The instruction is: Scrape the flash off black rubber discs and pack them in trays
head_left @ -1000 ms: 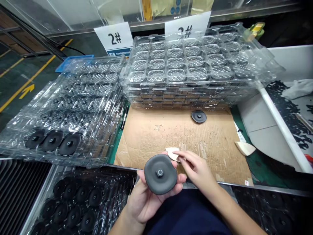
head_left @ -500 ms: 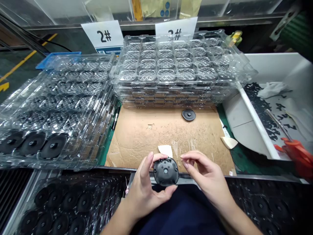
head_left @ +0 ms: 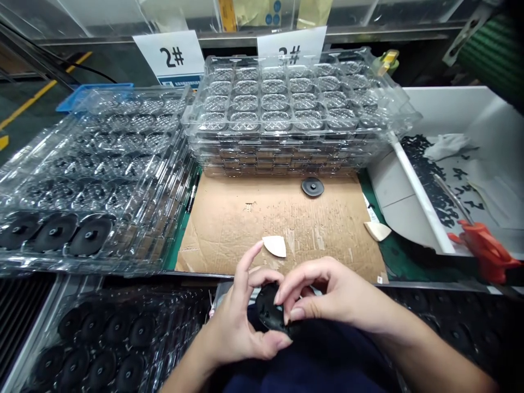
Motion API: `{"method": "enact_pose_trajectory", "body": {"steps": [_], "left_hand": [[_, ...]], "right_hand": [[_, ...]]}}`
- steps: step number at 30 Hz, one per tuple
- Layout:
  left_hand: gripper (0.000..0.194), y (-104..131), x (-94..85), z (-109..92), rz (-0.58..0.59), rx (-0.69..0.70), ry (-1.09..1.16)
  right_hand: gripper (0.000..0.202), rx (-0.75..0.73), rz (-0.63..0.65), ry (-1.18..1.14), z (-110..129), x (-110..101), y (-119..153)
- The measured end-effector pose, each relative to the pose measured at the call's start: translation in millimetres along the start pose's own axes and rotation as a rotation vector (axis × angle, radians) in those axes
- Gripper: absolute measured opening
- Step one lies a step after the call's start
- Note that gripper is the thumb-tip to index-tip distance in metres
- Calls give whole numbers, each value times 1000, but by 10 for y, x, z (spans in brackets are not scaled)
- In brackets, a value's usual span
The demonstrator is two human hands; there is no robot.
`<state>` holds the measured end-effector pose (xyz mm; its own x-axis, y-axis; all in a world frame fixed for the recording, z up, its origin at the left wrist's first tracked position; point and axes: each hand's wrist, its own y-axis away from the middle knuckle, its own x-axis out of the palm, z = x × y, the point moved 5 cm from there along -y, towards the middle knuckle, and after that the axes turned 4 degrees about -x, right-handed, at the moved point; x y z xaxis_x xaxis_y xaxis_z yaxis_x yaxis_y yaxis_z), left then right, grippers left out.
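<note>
My left hand (head_left: pixel 235 327) grips a black rounded plastic cover (head_left: pixel 265 308) by its edge, just in front of my body, with the thumb below and the fingers above. Over the cover's right side, my right hand (head_left: pixel 331 292) is closed, its fingertips pinched against the cover's face. Whatever lies between those fingertips, if anything, is hidden. A white wedge-shaped piece (head_left: pixel 275 246) lies on the cardboard sheet (head_left: pixel 221 224) just beyond my hands. Farther back on the sheet rests another black rounded cover (head_left: pixel 313 187) with a small central stud.
Stacked clear trays stand at the back (head_left: pixel 274 117) and left (head_left: pixel 135 180); the left stack's front row holds black covers (head_left: pixel 90 236). At right, a white bin (head_left: pixel 417 191) contains small black pieces and orange-handled scissors (head_left: pixel 483 245). More covers (head_left: pixel 102 371) lie in trays below the left edge.
My right hand has moved left onto the cover, its fingertips now against the face. The cover has tilted and dropped slightly toward my body, and my left index finger has lifted off it.
</note>
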<state>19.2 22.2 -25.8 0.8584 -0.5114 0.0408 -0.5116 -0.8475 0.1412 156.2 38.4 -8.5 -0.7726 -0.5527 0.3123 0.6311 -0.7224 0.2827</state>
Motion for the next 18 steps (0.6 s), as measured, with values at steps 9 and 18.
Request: {"method": "enact_pose_trajectory", "body": {"steps": [9,18], "left_hand": [[99,12,26,4,-64,77,-66],[102,14,29,-59,-117,249,-149]], "right_hand": [[6,-60,-215,-112,-110,17,160],[20,-426,-548,344,-196,-102,605]]}}
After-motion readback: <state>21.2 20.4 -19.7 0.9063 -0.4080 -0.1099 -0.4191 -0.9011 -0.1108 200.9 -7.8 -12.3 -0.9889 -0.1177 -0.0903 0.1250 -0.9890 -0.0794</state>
